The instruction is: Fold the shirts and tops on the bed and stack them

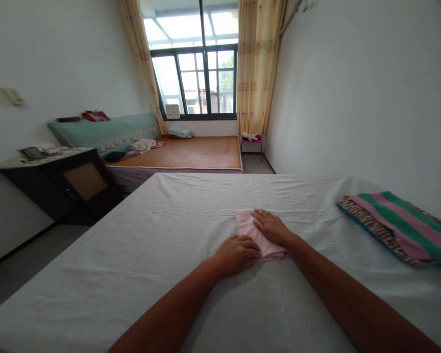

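Observation:
A folded pink cloth [270, 249] lies on a bed-sized surface covered with a white sheet [161, 245]. My right hand [272, 228] rests flat on top of the cloth, fingers stretched toward its far left corner. At the cloth's near left edge is my left hand [235, 256], its fingers curled over that edge; the fingertips and thumb are partly hidden. To the right sits a stack of folded textiles, the top one a green and pink striped cloth [407, 220].
Beyond the sheet stands a bed with a brown mat [194, 149] and a green headboard [110, 131]. A dark cabinet [59, 189] is at left. Under the curtain [259, 68] is a small pink stool [251, 140]. A white wall [353, 93] runs along the right.

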`<state>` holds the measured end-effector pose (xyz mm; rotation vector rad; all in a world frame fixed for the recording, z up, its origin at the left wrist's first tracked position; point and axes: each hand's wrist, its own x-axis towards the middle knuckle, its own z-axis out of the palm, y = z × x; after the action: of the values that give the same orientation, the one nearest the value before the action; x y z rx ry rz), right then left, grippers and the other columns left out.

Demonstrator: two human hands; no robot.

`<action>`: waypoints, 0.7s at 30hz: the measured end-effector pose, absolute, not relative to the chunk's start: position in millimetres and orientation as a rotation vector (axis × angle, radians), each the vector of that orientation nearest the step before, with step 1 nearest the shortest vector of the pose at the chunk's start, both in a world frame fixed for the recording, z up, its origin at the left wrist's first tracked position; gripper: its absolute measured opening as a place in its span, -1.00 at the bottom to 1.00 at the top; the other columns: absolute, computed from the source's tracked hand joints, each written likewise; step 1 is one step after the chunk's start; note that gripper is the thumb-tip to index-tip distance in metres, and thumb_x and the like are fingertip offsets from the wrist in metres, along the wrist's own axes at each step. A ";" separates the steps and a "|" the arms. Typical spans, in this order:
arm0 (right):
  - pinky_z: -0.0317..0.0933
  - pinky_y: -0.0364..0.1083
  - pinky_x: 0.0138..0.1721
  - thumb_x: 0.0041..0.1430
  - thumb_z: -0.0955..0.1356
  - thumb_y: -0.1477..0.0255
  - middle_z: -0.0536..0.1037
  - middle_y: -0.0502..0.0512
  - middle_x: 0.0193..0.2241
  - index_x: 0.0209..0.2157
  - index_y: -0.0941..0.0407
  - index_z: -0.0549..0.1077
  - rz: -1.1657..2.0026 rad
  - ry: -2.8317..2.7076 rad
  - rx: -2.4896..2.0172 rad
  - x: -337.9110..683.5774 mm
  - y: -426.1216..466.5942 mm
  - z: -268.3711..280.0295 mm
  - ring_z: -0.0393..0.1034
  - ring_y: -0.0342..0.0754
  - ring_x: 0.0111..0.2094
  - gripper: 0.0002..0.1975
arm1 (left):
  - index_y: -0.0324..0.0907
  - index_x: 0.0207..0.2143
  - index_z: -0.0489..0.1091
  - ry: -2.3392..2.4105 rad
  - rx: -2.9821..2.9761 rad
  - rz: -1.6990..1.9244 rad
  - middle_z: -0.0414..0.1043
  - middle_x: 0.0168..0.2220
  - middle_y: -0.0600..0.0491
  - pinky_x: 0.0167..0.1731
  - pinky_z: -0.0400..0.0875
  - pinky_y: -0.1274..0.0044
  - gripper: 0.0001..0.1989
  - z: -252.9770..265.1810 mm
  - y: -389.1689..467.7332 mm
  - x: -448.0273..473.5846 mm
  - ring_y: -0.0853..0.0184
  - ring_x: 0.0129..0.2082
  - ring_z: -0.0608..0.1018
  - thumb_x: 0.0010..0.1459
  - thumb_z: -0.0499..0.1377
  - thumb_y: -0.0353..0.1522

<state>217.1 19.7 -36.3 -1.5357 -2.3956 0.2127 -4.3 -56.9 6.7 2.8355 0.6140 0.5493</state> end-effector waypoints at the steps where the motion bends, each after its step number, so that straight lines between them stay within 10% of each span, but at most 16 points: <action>1: -0.09 0.14 0.27 0.35 0.09 0.21 0.20 0.21 0.28 0.24 0.12 0.24 0.197 -2.349 -1.579 216.1 22.1 -38.4 0.02 0.06 0.30 -0.47 | -0.07 -0.13 0.49 0.650 2.829 0.558 0.54 -0.09 0.06 -0.03 0.32 0.50 -0.76 6.9 -55.7 -6.5 0.31 -0.05 0.50 0.29 0.04 -0.30; 15: 0.27 0.10 0.05 -0.10 0.43 0.21 0.38 0.36 0.13 0.25 0.21 0.12 1.028 -1.336 -1.467 230.4 -35.5 -22.3 0.34 0.19 0.09 -0.10 | -0.17 -0.35 0.50 0.786 2.722 0.582 0.55 -0.26 0.02 -0.19 0.37 0.59 -0.67 5.8 -47.5 -17.2 0.36 -0.21 0.52 0.32 -0.02 -0.27; 21: 0.34 0.03 -0.18 -0.04 0.44 0.20 0.60 0.17 -0.21 -0.03 0.19 0.44 1.405 -1.316 -1.129 222.7 -73.7 -0.8 0.48 0.12 -0.20 -0.45 | -0.15 -0.34 0.50 0.835 2.660 0.680 0.55 -0.27 0.03 -0.18 0.38 0.60 -0.66 1.4 -45.3 -15.6 0.37 -0.22 0.54 0.33 -0.03 -0.27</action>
<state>222.7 -73.7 -0.8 -1.1293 -1.3162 1.4049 -15.6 -45.3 1.4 2.6598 0.8347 0.6797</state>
